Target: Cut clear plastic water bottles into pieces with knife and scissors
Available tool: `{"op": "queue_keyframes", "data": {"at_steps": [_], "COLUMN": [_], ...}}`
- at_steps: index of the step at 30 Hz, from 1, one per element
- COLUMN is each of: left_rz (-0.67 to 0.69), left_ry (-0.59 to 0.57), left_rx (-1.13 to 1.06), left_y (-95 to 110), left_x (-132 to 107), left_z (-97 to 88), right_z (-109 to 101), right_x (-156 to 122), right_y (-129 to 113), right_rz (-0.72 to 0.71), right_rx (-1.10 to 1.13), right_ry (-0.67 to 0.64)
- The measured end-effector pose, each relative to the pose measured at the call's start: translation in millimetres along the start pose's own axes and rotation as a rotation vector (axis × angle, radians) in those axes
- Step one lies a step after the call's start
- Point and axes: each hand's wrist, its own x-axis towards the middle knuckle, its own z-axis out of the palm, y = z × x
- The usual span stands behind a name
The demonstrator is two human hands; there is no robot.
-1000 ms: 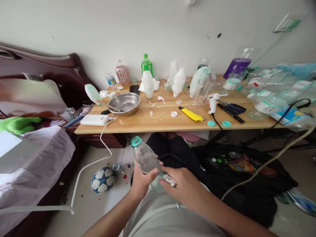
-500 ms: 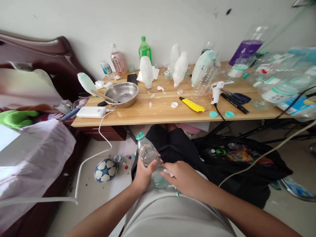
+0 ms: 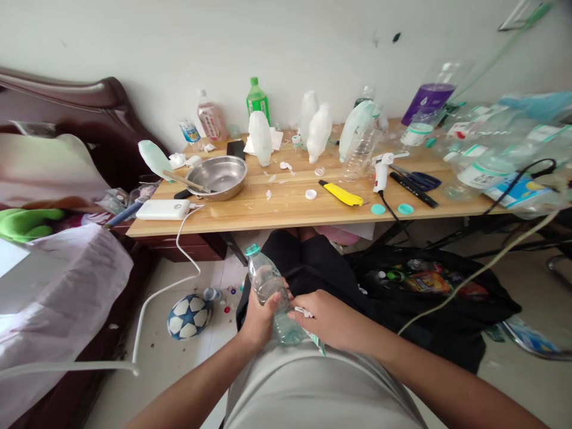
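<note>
My left hand (image 3: 260, 319) is wrapped round a clear plastic bottle (image 3: 264, 275) with a teal cap (image 3: 252, 249). The bottle tilts over my lap, its base near my shirt. At its lower side, my right hand (image 3: 334, 317) is closed with thumb and fingers together on a white and green bottle label (image 3: 316, 342). Part of that label pokes out between the fingers and part hangs below them. Whether it still touches the bottle is hidden by the fingers.
On the wooden table (image 3: 214, 223) are a steel bowl (image 3: 232, 189), yellow utility knife (image 3: 343, 193), hot glue gun (image 3: 381, 173), scissors (image 3: 422, 180), black marker (image 3: 413, 189) and white-coated bottles (image 3: 261, 140). Several clear bottles crowd the right. A football (image 3: 190, 317) lies on the floor.
The view has shifted slightly, so the table sits lower and further left. More of the label shows below my right hand. My left hand keeps its hold on the bottle.
</note>
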Motion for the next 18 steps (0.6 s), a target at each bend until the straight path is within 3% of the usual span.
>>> {"op": "queue_keyframes", "data": {"at_steps": [5, 10, 15, 18], "left_rz": [-0.018, -0.015, -0.032, 0.012], "left_ry": [0.01, 0.045, 0.074, 0.004], "left_rx": [-0.005, -0.053, -0.017, 0.03], "left_y": [-4.9, -10.6, -10.3, 9.2], "left_x": [-0.7, -3.5, 3.4, 18.1], "left_z": [0.3, -0.1, 1.6, 0.8], "right_z": [2.2, 9.8, 13.8, -0.9], "right_x": [2.9, 7.0, 12.0, 15.1], "right_y": [-3.4, 1.1, 13.4, 23.3], "right_rz": [0.036, 0.012, 0.065, 0.038], "right_rx": [-0.146, -0.116, 0.058, 0.199], "right_ry": [0.004, 0.012, 0.109, 0.218]}}
